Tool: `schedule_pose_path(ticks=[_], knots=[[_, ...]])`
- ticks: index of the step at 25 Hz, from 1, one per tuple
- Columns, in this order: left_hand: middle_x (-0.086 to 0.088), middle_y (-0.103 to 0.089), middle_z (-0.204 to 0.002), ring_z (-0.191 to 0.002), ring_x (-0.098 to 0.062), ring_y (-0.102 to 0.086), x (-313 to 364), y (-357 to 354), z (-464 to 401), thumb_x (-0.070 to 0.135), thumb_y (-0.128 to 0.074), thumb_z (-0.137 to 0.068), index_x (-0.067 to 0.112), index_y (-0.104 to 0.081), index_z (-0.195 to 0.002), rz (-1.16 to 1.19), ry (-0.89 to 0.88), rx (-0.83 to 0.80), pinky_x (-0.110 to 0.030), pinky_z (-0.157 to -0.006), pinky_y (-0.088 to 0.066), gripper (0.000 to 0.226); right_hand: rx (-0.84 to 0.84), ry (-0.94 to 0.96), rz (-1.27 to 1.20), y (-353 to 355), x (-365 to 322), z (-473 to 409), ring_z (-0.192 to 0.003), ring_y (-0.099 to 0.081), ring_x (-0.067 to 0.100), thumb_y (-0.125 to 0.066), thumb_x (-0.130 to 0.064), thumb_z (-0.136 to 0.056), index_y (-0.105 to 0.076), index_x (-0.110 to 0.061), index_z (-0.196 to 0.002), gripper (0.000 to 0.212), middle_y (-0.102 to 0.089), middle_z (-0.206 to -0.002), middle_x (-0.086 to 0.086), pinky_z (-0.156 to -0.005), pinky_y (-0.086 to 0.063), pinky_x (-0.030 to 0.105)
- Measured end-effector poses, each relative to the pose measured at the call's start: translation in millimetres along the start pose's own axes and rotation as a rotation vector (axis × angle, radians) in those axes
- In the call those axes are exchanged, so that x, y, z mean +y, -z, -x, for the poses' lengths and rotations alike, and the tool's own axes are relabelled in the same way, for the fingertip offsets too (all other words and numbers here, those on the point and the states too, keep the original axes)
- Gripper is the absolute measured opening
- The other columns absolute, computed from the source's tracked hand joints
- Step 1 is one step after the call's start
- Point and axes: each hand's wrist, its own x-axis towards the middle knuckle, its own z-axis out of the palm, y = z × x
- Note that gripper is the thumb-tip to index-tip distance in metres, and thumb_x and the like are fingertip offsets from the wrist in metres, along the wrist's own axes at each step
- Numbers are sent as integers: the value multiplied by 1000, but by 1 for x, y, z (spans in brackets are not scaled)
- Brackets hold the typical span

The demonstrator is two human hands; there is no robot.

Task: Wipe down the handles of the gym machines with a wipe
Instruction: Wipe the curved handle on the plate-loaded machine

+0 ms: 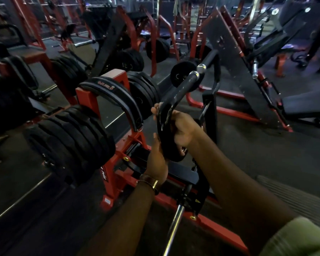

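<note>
A black double-grip row handle [187,82] rises in the middle of the head view, its two grips ending in chrome caps. My right hand [181,129] grips the curved black bar below the nearer grip, fingers curled round it. My left hand [156,159] sits just under it with the thumb up and holds the lower end of the same curved bar. Its fingers are hidden behind a dark lump [175,156] that is too dark to identify. No wipe shows plainly in either hand.
A red rack [85,97] on the left carries stacks of black weight plates [72,135] and a draped lifting belt [116,95]. A chrome bar [174,224] runs down from the handle. A sled machine [235,58] and a bench pad [307,104] stand to the right.
</note>
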Motion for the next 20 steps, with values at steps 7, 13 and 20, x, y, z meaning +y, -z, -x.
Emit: schedule_pose_path(ticks=[7,13,20], knots=[[-20,-60,-97,-88,-31,-58,-5,-2,-1,69,-21,-98,-2,-56,-125,-50,39,142,-45,-89,-49,84,-208,121,544,20,-15,-7,-92,-69,28,-49,0,-93,-72,-9,-92,25,-70,-96,12,-81,-57,39],[-8,-71,-110,-104,-23,-65,-5,-11,2,73,-25,-94,14,-70,-114,-34,55,209,-43,-100,-45,77,111,96,-96,10,2,2,-79,-68,25,-48,-1,-95,-68,-3,-96,20,-73,-87,11,-76,-58,37],[-11,-72,-108,-105,-24,-68,52,-42,-16,48,-43,-101,13,-74,-109,32,4,330,-37,-94,-51,47,221,1284,902,36,21,22,-88,-67,12,-71,-7,-91,-75,-6,-106,16,-67,-101,6,-73,-57,23]])
